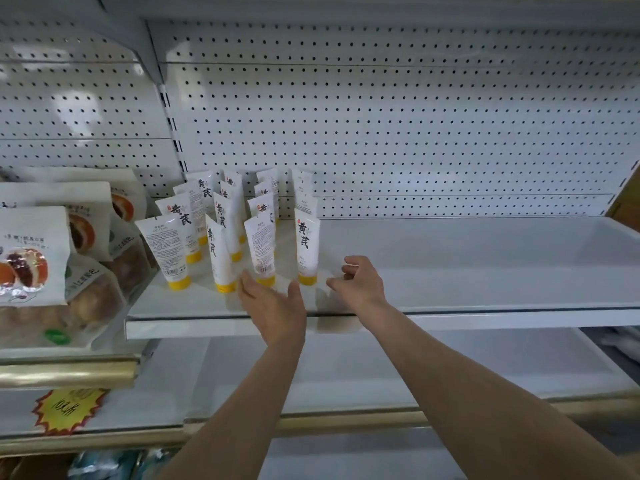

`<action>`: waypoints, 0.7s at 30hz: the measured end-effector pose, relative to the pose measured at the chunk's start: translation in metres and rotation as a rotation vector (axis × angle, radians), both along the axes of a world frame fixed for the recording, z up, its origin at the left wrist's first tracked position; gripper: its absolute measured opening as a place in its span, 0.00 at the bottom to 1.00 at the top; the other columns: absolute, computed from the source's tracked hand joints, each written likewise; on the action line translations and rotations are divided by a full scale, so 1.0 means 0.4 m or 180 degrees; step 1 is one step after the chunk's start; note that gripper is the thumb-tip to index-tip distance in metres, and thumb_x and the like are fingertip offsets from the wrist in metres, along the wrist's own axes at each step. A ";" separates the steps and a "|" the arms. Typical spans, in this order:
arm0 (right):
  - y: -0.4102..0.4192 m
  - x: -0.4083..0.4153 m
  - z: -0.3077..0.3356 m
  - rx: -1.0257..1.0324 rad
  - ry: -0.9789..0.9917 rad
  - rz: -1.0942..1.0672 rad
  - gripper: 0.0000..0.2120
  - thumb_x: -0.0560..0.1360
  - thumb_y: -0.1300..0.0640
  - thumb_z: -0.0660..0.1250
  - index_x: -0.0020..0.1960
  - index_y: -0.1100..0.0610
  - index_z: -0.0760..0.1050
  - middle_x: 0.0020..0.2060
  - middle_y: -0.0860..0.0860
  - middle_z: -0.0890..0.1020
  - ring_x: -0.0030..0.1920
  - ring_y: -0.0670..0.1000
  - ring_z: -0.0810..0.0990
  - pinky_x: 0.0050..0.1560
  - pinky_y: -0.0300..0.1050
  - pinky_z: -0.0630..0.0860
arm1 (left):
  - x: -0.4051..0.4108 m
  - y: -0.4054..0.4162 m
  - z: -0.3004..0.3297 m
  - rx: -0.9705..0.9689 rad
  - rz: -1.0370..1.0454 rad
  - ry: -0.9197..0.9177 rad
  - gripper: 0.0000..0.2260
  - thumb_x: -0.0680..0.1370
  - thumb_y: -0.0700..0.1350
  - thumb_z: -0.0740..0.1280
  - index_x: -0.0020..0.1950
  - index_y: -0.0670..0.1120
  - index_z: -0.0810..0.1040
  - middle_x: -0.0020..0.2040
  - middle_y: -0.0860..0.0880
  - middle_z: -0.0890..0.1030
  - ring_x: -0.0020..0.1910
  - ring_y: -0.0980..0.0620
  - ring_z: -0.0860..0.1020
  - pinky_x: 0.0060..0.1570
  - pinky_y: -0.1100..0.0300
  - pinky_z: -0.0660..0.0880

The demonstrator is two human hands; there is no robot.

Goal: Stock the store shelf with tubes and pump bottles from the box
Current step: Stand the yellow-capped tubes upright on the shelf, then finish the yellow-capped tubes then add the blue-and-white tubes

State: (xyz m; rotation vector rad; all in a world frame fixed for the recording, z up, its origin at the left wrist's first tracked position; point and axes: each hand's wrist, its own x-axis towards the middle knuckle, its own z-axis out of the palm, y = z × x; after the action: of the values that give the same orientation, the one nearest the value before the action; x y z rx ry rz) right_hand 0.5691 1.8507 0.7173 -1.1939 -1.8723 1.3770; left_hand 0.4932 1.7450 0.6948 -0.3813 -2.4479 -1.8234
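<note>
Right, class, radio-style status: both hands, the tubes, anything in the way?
Left hand open by front-row tube, right hand loosely curled, empty. Tubes upright on shelf. Nothing blocking; no pump bottles visible.

a white metal store shelf with a raised front lip, backed by white pegboard. at its left end a cluster of white tubes stands upright on yellow caps, in rough rows running front to back. the front-right tube stands slightly apart from the others.
</note>
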 end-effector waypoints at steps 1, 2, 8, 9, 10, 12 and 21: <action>0.008 0.023 0.002 -0.0013 0.0046 -0.0035 0.29 0.72 0.58 0.75 0.70 0.52 0.69 0.61 0.49 0.78 0.58 0.47 0.77 0.55 0.38 0.70 | 0.030 0.005 0.000 0.0105 0.0033 0.0020 0.40 0.74 0.43 0.75 0.78 0.39 0.54 0.76 0.39 0.60 0.75 0.40 0.59 0.73 0.48 0.59; 0.016 0.049 0.004 -0.0031 0.0101 -0.0074 0.27 0.73 0.58 0.74 0.69 0.52 0.69 0.60 0.49 0.79 0.57 0.47 0.77 0.54 0.39 0.70 | 0.061 0.013 -0.001 0.0197 0.0024 0.0042 0.39 0.74 0.43 0.74 0.78 0.39 0.55 0.75 0.39 0.60 0.75 0.41 0.59 0.73 0.48 0.60; 0.096 0.265 0.037 0.0009 0.0353 -0.0407 0.24 0.73 0.57 0.74 0.68 0.51 0.71 0.51 0.44 0.79 0.50 0.46 0.80 0.53 0.41 0.75 | 0.285 0.108 0.034 0.0623 -0.0638 -0.0057 0.31 0.77 0.44 0.71 0.75 0.41 0.60 0.70 0.43 0.65 0.68 0.49 0.68 0.65 0.58 0.66; 0.112 0.309 0.044 0.0036 0.0405 -0.0502 0.24 0.74 0.57 0.73 0.67 0.51 0.72 0.51 0.44 0.79 0.48 0.44 0.80 0.50 0.38 0.75 | 0.327 0.129 0.040 0.0661 -0.0799 -0.0087 0.30 0.77 0.44 0.70 0.75 0.41 0.61 0.69 0.44 0.66 0.67 0.50 0.69 0.65 0.58 0.67; 0.127 0.356 0.048 0.0056 0.0459 -0.0600 0.23 0.74 0.58 0.73 0.67 0.51 0.72 0.51 0.44 0.80 0.45 0.42 0.80 0.46 0.35 0.73 | 0.370 0.152 0.043 0.0679 -0.0960 -0.0140 0.29 0.78 0.45 0.70 0.75 0.42 0.61 0.68 0.45 0.66 0.65 0.51 0.69 0.65 0.57 0.68; 0.155 0.453 0.049 0.0108 0.0538 -0.0797 0.21 0.75 0.57 0.72 0.66 0.51 0.72 0.51 0.45 0.80 0.42 0.38 0.78 0.40 0.31 0.71 | 0.459 0.196 0.042 0.0687 -0.1288 -0.0341 0.28 0.78 0.46 0.69 0.74 0.44 0.62 0.68 0.48 0.66 0.63 0.54 0.70 0.65 0.55 0.70; 0.254 0.935 -0.105 -0.0109 0.0093 -0.1522 0.26 0.74 0.49 0.74 0.69 0.54 0.71 0.58 0.49 0.80 0.55 0.49 0.78 0.58 0.46 0.76 | 0.864 0.378 -0.070 -0.0091 -0.2501 -0.1021 0.25 0.78 0.53 0.69 0.72 0.47 0.67 0.70 0.49 0.71 0.65 0.51 0.74 0.57 0.62 0.69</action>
State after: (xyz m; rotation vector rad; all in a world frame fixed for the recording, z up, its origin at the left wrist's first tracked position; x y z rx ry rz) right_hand 0.9432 1.9524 0.6753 -1.5070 -1.4192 1.1518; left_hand 0.8387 1.8961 0.6669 -1.3001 -2.7696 -2.2472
